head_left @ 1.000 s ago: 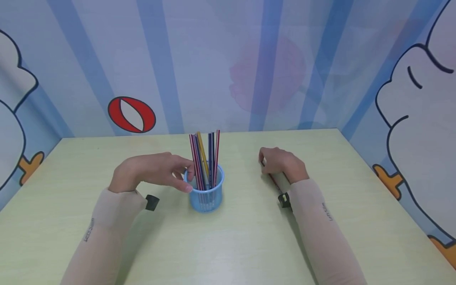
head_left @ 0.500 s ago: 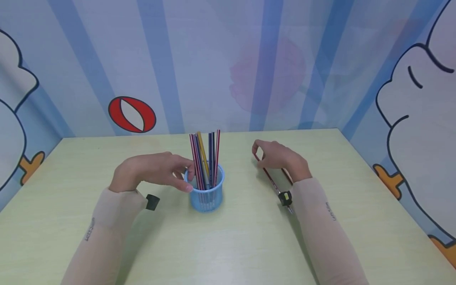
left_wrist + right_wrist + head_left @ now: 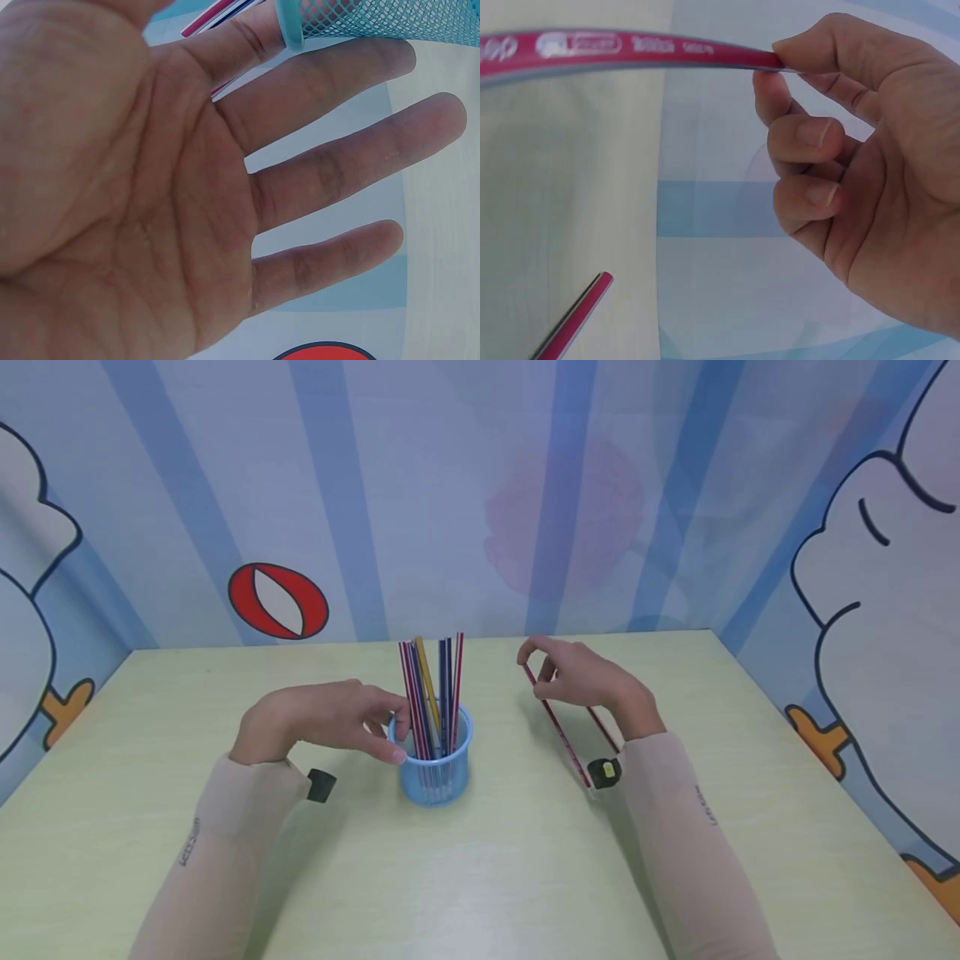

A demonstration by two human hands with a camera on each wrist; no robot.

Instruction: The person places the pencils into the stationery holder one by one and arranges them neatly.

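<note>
In the head view, a light-blue mesh pencil cup (image 3: 435,783) stands upright, holding several striped pencils and a yellow one (image 3: 427,681). My left hand (image 3: 330,718) holds the cup's left rim, thumb at the near edge. In the left wrist view its other fingers (image 3: 360,161) extend straight beside the mesh. To the right, my right hand (image 3: 581,677) pinches a red-striped pencil (image 3: 558,727) by its upper end, between thumb and index finger. That pencil slants, its lower end close to the table. A second red-striped pencil (image 3: 574,319) lies under the right wrist, partly hidden in the head view.
The pale wooden table (image 3: 465,885) runs back to a blue striped backdrop (image 3: 450,510) with printed cartoon shapes. Small black wrist cameras hang under both wrists.
My right hand has risen and moved a little left and away, lifting the pinched pencil off the table at a slant. The left hand and the cup have stayed put.
</note>
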